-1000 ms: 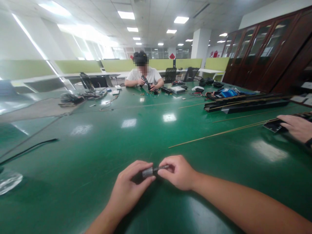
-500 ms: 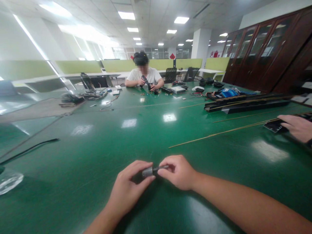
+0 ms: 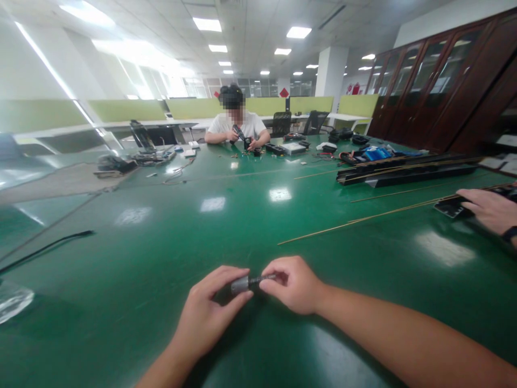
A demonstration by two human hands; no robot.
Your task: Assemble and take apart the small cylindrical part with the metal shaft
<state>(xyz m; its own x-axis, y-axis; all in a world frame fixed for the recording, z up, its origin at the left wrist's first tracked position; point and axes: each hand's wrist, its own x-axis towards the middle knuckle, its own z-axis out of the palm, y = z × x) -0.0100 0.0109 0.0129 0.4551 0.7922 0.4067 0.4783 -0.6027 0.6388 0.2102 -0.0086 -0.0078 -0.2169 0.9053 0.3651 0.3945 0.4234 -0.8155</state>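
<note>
Between the thumb and fingers of my left hand (image 3: 214,299) is a small grey metal cylinder (image 3: 239,285), lying roughly level above the green table. From its right end runs a thin dark ribbed rod (image 3: 254,280). My right hand (image 3: 297,285) pinches that rod near its outer end, thumb and forefinger closed around it. The rod's tip is partly hidden by the right fingers. A narrow stretch of rod shows between the two hands.
The green table (image 3: 181,237) carries thin brass-coloured rods (image 3: 319,233) and black metal channels (image 3: 404,170) at right. Another person's hand (image 3: 490,209) rests on a black profile. Across the table a person (image 3: 238,126) holds a power tool. A black cable (image 3: 48,250) lies left.
My hands are slightly farther apart, and a little more of the ribbed rod shows between them. The whole view has shifted slightly.
</note>
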